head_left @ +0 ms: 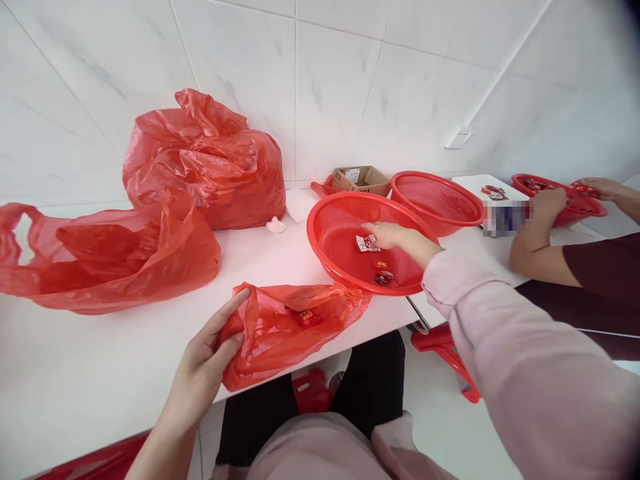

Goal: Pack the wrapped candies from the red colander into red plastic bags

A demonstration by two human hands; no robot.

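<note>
My left hand (213, 357) pinches the edge of a small red plastic bag (280, 360) lying at the table's front edge. Through its thin film a red packet (307, 317) shows inside. Over the near basket (325, 273), a red perforated one, reaches my right hand (390, 235). Its fingers are closed on a small white packet (367, 244) with red print, though the fingertips are partly hidden. Below that hand, a few small red packets (382, 270) lie on the basket's floor.
Two larger red plastic bags (200, 167) (120, 267) stand at left. Behind the basket are a cardboard box (367, 177) and a second red basket (430, 193). At right, a co-worker's hands (550, 200) are at another basket (590, 208). A red stool (445, 347) stands below.
</note>
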